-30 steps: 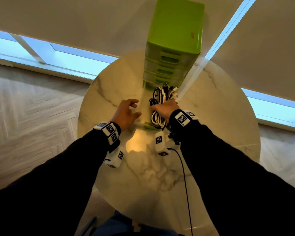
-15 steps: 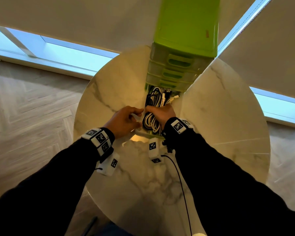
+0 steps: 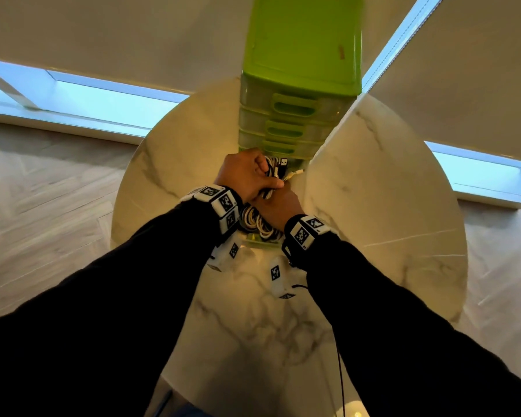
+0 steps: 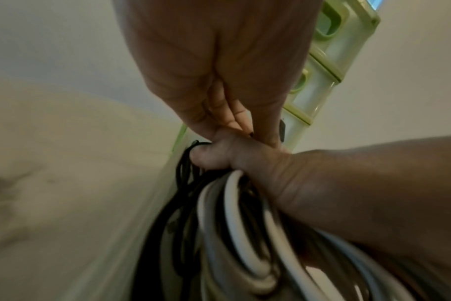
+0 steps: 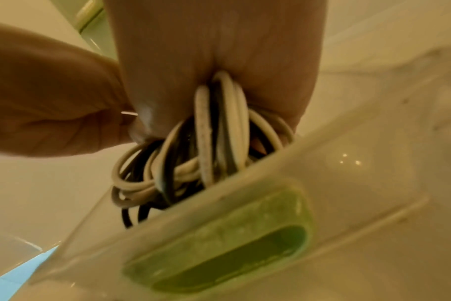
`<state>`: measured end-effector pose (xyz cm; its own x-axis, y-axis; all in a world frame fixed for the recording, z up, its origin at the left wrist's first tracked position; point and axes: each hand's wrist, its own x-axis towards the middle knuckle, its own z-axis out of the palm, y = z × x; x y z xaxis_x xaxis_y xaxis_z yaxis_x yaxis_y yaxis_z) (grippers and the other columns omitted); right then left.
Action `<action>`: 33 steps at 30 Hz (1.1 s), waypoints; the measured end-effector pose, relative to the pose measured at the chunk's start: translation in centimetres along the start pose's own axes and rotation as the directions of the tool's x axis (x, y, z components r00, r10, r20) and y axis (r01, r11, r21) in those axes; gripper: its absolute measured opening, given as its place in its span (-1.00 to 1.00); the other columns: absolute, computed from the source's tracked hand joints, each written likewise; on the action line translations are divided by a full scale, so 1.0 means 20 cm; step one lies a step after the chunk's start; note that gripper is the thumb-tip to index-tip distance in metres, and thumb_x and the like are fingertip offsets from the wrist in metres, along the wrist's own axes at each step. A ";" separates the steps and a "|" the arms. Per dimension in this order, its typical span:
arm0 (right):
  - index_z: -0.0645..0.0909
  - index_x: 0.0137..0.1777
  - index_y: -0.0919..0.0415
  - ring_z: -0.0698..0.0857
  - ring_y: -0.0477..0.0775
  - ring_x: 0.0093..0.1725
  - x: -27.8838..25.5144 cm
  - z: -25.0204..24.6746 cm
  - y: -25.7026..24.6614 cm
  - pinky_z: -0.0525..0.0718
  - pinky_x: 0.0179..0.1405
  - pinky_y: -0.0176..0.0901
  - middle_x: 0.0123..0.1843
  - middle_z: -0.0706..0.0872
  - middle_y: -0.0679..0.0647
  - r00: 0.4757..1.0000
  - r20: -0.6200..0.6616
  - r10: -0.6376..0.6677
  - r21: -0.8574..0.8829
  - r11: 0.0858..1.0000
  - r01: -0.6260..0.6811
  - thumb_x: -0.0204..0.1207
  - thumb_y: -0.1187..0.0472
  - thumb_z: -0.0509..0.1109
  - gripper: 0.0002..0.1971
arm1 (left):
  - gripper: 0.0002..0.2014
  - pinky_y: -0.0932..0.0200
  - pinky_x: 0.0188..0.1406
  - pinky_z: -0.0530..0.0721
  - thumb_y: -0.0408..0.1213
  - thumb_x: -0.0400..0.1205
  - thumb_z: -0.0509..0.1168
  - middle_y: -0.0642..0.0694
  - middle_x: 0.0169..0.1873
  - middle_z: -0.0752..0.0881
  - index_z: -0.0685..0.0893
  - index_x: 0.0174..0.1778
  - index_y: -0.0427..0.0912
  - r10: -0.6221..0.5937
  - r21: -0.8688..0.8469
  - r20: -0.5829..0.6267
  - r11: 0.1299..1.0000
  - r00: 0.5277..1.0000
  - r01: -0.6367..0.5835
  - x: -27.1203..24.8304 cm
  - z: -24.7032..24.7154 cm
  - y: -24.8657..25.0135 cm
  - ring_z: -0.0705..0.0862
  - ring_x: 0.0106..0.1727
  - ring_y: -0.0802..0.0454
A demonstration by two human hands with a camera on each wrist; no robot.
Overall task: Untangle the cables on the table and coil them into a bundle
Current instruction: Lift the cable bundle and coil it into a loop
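Round marble table (image 3: 373,206), white w/ grey veins. On it stands a green drawer unit (image 3: 298,85) at the far edge; its bottom drawer (image 5: 245,234) is pulled out over the top.

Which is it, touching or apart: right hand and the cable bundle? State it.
Touching. The right wrist view shows the right hand closed around the cable bundle, white and black loops emerging straight from its grip above the open drawer.

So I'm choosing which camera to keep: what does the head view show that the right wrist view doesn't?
Head only: the round table, the green drawer tower, loose plugs. Right wrist only: the pulled-out drawer's front handle close up. Both: the left hand and right hand gripping the black and white cables.
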<state>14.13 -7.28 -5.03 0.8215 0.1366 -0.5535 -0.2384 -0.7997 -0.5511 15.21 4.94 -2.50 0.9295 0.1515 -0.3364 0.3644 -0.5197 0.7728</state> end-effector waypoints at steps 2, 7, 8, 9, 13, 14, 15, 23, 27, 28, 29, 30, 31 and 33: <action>0.31 0.56 0.33 0.57 0.33 0.38 -0.04 0.00 0.01 0.56 0.22 -0.04 0.42 0.53 0.32 1.000 -0.015 0.000 0.011 1.000 0.000 0.48 -0.23 0.47 -0.16 | -0.58 0.13 -0.13 0.72 0.04 0.26 0.72 0.03 -0.29 0.76 0.68 -0.21 -0.08 -0.019 0.074 0.005 0.997 1.000 0.019 0.02 0.01 0.02 0.70 -0.24 0.08; 0.23 0.60 0.39 0.39 0.35 0.42 -0.20 -0.03 0.05 0.38 0.31 -0.03 0.42 0.44 0.35 0.995 -0.045 -0.087 0.000 0.996 0.087 0.57 -0.02 0.43 -0.24 | -0.59 0.01 0.01 0.75 0.03 0.25 0.72 0.06 -0.30 0.72 0.61 -0.30 0.00 -0.034 0.143 0.044 0.989 0.998 0.027 0.04 0.09 0.07 0.73 -0.17 -0.01; 0.23 0.60 0.38 0.41 0.31 0.42 -0.23 -0.04 0.06 0.39 0.27 -0.12 0.44 0.43 0.33 0.994 -0.057 -0.096 0.027 0.995 0.098 0.56 0.02 0.47 -0.24 | -0.59 0.00 0.02 0.75 0.03 0.26 0.72 0.04 -0.27 0.73 0.60 -0.30 0.00 -0.033 0.145 0.050 0.989 0.998 0.025 0.04 0.10 0.08 0.74 -0.15 -0.04; 0.24 0.60 0.33 0.44 0.25 0.43 -0.27 -0.06 0.07 0.38 0.23 -0.24 0.46 0.42 0.29 0.992 -0.081 -0.097 0.077 0.992 0.103 0.53 0.04 0.50 -0.24 | -0.59 0.00 0.02 0.74 0.03 0.26 0.72 0.03 -0.26 0.73 0.60 -0.30 0.00 -0.035 0.148 0.059 0.989 0.998 0.026 0.03 0.11 0.09 0.74 -0.14 -0.05; 0.24 0.59 0.33 0.37 0.25 0.57 -0.30 -0.09 0.07 0.37 0.58 -0.10 0.58 0.35 0.28 0.967 -0.166 -0.195 0.144 0.965 0.219 0.47 0.09 0.36 -0.28 | -0.68 0.01 0.05 0.74 -0.12 0.38 0.67 -0.04 -0.18 0.77 0.72 -0.12 -0.15 -0.020 0.133 0.083 0.991 0.996 0.009 0.01 0.10 0.12 0.75 -0.09 -0.08; 0.20 0.62 0.35 0.35 0.29 0.60 -0.28 -0.09 0.07 0.39 0.60 0.09 0.61 0.33 0.32 0.966 -0.138 -0.217 0.131 0.963 0.235 0.46 0.07 0.25 -0.25 | -0.71 0.02 0.06 0.74 -0.17 0.41 0.63 -0.08 -0.16 0.78 0.74 -0.07 -0.19 -0.005 0.132 0.086 0.991 0.996 -0.007 0.00 0.09 0.12 0.75 -0.07 -0.09; 0.16 0.65 0.34 0.35 0.33 0.62 -0.26 -0.10 0.07 0.40 0.58 0.18 0.64 0.31 0.36 0.969 -0.102 -0.225 0.123 0.964 0.237 0.47 0.05 0.16 -0.25 | -0.74 0.06 0.07 0.73 -0.21 0.45 0.60 -0.10 -0.14 0.80 0.75 -0.03 -0.21 0.006 0.135 0.098 0.991 0.995 -0.019 -0.01 0.08 0.12 0.76 -0.05 -0.08; 0.40 0.47 0.31 0.51 0.36 0.49 -0.12 -0.21 0.04 0.46 0.40 0.02 0.57 0.46 0.35 0.977 -0.030 -0.213 0.007 0.977 0.213 0.71 0.13 0.15 -0.60 | -0.60 0.04 0.23 0.61 -0.32 0.58 0.46 -0.26 0.20 0.77 0.73 0.37 -0.19 0.318 0.268 0.226 0.888 0.921 -0.373 -0.16 0.00 -0.01 0.69 0.21 -0.21; 0.29 0.62 0.35 0.44 0.39 0.55 -0.12 -0.22 0.04 0.45 0.46 0.07 0.64 0.35 0.36 0.951 0.048 -0.306 -0.131 0.942 0.310 0.68 0.22 0.23 -0.47 | -0.52 -0.18 0.39 0.46 0.02 0.59 0.43 -0.09 0.33 0.69 0.66 0.44 0.04 0.333 0.456 0.210 0.798 0.919 -0.393 -0.13 0.00 -0.09 0.54 0.36 -0.27; 0.28 0.65 0.33 0.39 0.35 0.60 -0.14 -0.22 0.04 0.40 0.52 0.05 0.67 0.30 0.34 0.945 0.047 -0.324 -0.159 0.931 0.327 0.68 0.24 0.23 -0.45 | -0.50 -0.17 0.42 0.43 -0.01 0.58 0.47 -0.10 0.36 0.65 0.65 0.46 0.03 0.331 0.447 0.213 0.804 0.919 -0.393 -0.12 0.00 -0.11 0.50 0.40 -0.26; 0.34 0.64 0.32 0.40 0.32 0.60 -0.16 -0.22 0.05 0.38 0.53 0.00 0.67 0.33 0.33 0.936 0.011 -0.351 -0.165 0.923 0.348 0.67 0.29 0.23 -0.48 | -0.48 -0.15 0.45 0.42 -0.04 0.58 0.49 -0.12 0.38 0.63 0.64 0.47 0.02 0.337 0.428 0.223 0.809 0.915 -0.402 -0.12 0.01 -0.12 0.48 0.42 -0.26; 0.46 0.56 0.33 0.47 0.30 0.54 -0.19 -0.22 0.07 0.41 0.50 -0.05 0.60 0.43 0.33 0.920 -0.059 -0.387 -0.161 0.913 0.374 0.63 0.35 0.24 -0.53 | -0.48 -0.14 0.47 0.41 -0.05 0.57 0.50 -0.13 0.39 0.62 0.64 0.48 0.01 0.348 0.411 0.226 0.813 0.910 -0.413 -0.11 0.01 -0.13 0.47 0.44 -0.26; 0.58 0.42 0.36 0.57 0.31 0.41 -0.21 -0.20 0.10 0.47 0.39 -0.09 0.48 0.54 0.35 0.890 -0.163 -0.426 -0.150 0.902 0.404 0.58 0.41 0.27 -0.60 | -0.48 -0.12 0.48 0.41 -0.05 0.57 0.50 -0.13 0.39 0.62 0.64 0.47 0.02 0.358 0.402 0.221 0.814 0.907 -0.419 -0.11 0.02 -0.13 0.47 0.44 -0.25; 0.65 0.11 0.40 0.63 0.26 0.05 -0.25 -0.18 0.16 0.54 0.08 -0.14 0.19 0.62 0.32 0.828 -0.359 -0.430 -0.105 0.901 0.421 0.48 0.47 0.33 -0.78 | -0.49 -0.08 0.48 0.39 -0.04 0.57 0.50 -0.11 0.40 0.61 0.65 0.47 0.02 0.362 0.395 0.212 0.818 0.908 -0.418 -0.10 0.03 -0.15 0.46 0.46 -0.23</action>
<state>11.16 -12.68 -1.81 0.9691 0.2466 0.0025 0.1859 -0.7241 -0.6641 12.29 5.74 -4.41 0.9635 -0.2284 -0.1396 -0.1132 -0.8203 0.5605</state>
